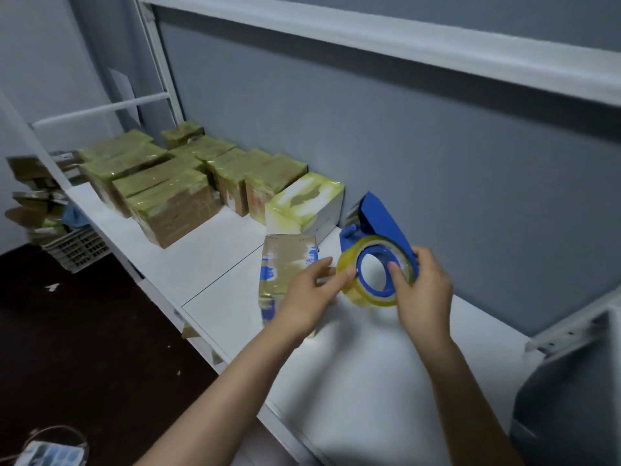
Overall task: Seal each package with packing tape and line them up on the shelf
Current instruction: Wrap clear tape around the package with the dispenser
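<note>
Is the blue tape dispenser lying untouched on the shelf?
No, the right hand grips the tape dispenser, thumb in its core, while the left hand touches the tape roll.

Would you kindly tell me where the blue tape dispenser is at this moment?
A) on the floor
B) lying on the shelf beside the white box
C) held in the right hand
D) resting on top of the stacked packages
C: the right hand grips the blue tape dispenser above the shelf, thumb in the core, while the left hand touches the tape roll.
</note>
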